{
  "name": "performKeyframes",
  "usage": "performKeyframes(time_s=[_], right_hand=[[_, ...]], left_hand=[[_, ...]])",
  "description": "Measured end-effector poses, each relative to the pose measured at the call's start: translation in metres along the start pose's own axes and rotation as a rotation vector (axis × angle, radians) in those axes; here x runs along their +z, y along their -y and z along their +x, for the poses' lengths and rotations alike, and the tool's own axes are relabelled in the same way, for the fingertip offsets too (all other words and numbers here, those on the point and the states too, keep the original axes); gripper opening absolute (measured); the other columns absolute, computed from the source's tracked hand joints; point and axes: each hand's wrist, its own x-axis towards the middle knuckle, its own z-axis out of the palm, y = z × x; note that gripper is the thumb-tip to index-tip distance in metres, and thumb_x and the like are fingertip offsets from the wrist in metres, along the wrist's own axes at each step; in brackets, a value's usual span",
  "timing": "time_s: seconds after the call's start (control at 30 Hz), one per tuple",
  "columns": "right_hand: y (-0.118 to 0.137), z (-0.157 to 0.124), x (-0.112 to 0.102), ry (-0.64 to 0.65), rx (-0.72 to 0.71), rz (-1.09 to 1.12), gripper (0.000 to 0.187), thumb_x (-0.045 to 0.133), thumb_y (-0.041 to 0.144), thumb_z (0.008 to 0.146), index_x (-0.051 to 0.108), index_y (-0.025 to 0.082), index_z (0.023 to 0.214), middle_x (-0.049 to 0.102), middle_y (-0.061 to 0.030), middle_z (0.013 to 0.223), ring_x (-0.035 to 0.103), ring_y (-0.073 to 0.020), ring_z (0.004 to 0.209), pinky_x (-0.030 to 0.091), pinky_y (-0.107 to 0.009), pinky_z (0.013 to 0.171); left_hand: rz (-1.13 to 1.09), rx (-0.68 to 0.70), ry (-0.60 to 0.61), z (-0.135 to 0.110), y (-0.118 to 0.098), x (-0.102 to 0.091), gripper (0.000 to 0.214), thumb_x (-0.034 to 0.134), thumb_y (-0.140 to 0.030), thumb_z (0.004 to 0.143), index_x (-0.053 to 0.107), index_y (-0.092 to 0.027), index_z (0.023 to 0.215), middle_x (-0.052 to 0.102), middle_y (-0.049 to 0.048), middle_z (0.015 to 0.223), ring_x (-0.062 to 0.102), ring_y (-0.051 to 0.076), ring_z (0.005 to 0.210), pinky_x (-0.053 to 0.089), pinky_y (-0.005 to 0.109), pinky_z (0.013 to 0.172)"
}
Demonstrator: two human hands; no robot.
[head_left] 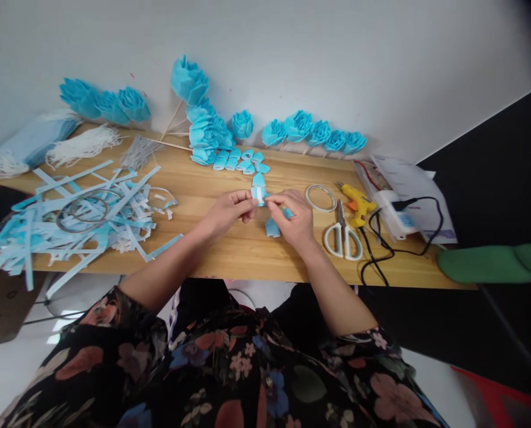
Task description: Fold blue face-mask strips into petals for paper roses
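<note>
A small blue-and-white fabric petal is pinched between my two hands above the middle of the table. My left hand grips its left side with thumb and forefinger. On its right edge, the thumb and forefinger of my right hand are closed. Just beyond, another blue petal piece lies close to the held one. Flat blue cut pieces lie under and beside my right hand, partly hidden by it. Farther back, several folded blue petals are set in rows.
Blue fabric flowers on sticks line the wall. Fabric scraps heap at the left, near bundles of white cords. To the right are a tape roll, scissors, a yellow glue gun with its black cord, and a power strip.
</note>
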Motion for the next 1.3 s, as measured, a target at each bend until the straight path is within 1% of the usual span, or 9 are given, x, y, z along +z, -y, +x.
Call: performKeyframes(time_s=[0.07, 0.17, 0.33, 0.53, 0.63, 0.77, 0.9, 1.0, 1.3], right_hand=[[-0.001, 0.0, -0.001, -0.03, 0.113, 0.078, 0.011, 0.06, 0.028, 0.094, 0.07, 0.026, 0.098, 0.074, -0.0026, 0.092, 0.067, -0.0198, 0.088, 0.051, -0.04, 0.087], [-0.006, -0.001, -0.001, -0.002, 0.308, 0.312, 0.027, 0.061, 0.037, 0.093, 0.064, 0.028, 0.118, 0.072, -0.0046, 0.11, 0.067, -0.0215, 0.103, 0.052, -0.041, 0.094], [-0.014, -0.003, 0.002, 0.157, 0.515, 0.544, 0.047, 0.068, 0.045, 0.087, 0.058, 0.032, 0.132, 0.066, 0.001, 0.085, 0.063, -0.0177, 0.08, 0.054, -0.036, 0.078], [-0.014, -0.004, 0.002, 0.119, 0.503, 0.461, 0.044, 0.07, 0.036, 0.085, 0.062, 0.031, 0.128, 0.057, 0.003, 0.078, 0.055, -0.0144, 0.072, 0.048, -0.03, 0.069], [-0.011, -0.004, 0.002, 0.137, 0.487, 0.415, 0.042, 0.069, 0.034, 0.085, 0.063, 0.031, 0.127, 0.059, 0.0023, 0.08, 0.054, -0.015, 0.072, 0.047, -0.031, 0.068], [-0.01, -0.004, 0.001, 0.171, 0.471, 0.417, 0.041, 0.066, 0.033, 0.086, 0.063, 0.03, 0.127, 0.062, 0.0012, 0.083, 0.057, -0.016, 0.076, 0.05, -0.032, 0.073], [-0.011, -0.005, 0.001, 0.222, 0.449, 0.5, 0.041, 0.064, 0.037, 0.089, 0.063, 0.028, 0.129, 0.068, -0.0017, 0.099, 0.062, -0.0176, 0.089, 0.052, -0.035, 0.082], [-0.011, -0.005, 0.002, 0.25, 0.449, 0.518, 0.043, 0.066, 0.039, 0.087, 0.063, 0.027, 0.128, 0.068, -0.0014, 0.099, 0.063, -0.0162, 0.089, 0.053, -0.033, 0.081], [-0.011, -0.002, 0.001, 0.151, 0.457, 0.415, 0.034, 0.066, 0.034, 0.087, 0.066, 0.026, 0.12, 0.067, 0.0005, 0.087, 0.062, -0.0143, 0.076, 0.054, -0.031, 0.072]], left_hand=[[-0.034, -0.015, 0.003, 0.0, 0.0, 0.0, 0.026, 0.068, -0.032, 0.082, 0.054, -0.016, 0.067, 0.056, -0.0014, 0.06, 0.047, 0.007, 0.054, 0.037, 0.021, 0.055], [-0.055, -0.03, 0.007, 0.0, 0.0, -0.001, 0.027, 0.069, -0.034, 0.08, 0.053, -0.016, 0.067, 0.056, -0.0013, 0.06, 0.047, 0.007, 0.053, 0.036, 0.021, 0.055], [0.024, -0.031, 0.004, -0.002, -0.003, 0.0, 0.025, 0.068, -0.034, 0.08, 0.053, -0.017, 0.067, 0.055, -0.0021, 0.06, 0.047, 0.008, 0.055, 0.038, 0.022, 0.057], [0.169, -0.025, -0.064, -0.001, -0.005, 0.003, 0.029, 0.062, -0.043, 0.084, 0.058, -0.017, 0.072, 0.058, -0.0006, 0.065, 0.05, 0.009, 0.058, 0.04, 0.023, 0.059], [0.173, -0.026, -0.066, 0.002, -0.002, 0.003, 0.023, 0.07, -0.038, 0.077, 0.061, -0.017, 0.081, 0.055, -0.0033, 0.064, 0.046, 0.009, 0.057, 0.037, 0.023, 0.056], [0.189, -0.023, -0.078, 0.003, 0.003, 0.0, 0.019, 0.069, -0.033, 0.077, 0.058, -0.017, 0.076, 0.051, -0.0044, 0.06, 0.042, 0.008, 0.055, 0.034, 0.023, 0.056], [0.24, -0.005, -0.016, 0.003, 0.007, -0.002, 0.016, 0.067, -0.03, 0.078, 0.058, -0.017, 0.075, 0.052, -0.0038, 0.063, 0.043, 0.008, 0.057, 0.033, 0.023, 0.057], [0.307, -0.009, 0.053, 0.002, 0.012, -0.002, 0.019, 0.068, -0.03, 0.078, 0.058, -0.016, 0.07, 0.05, -0.0039, 0.062, 0.042, 0.008, 0.058, 0.032, 0.023, 0.057], [0.213, -0.037, -0.011, 0.001, 0.0, 0.0, 0.015, 0.067, -0.026, 0.083, 0.062, -0.015, 0.074, 0.062, -0.0007, 0.065, 0.049, 0.008, 0.057, 0.04, 0.021, 0.058]])
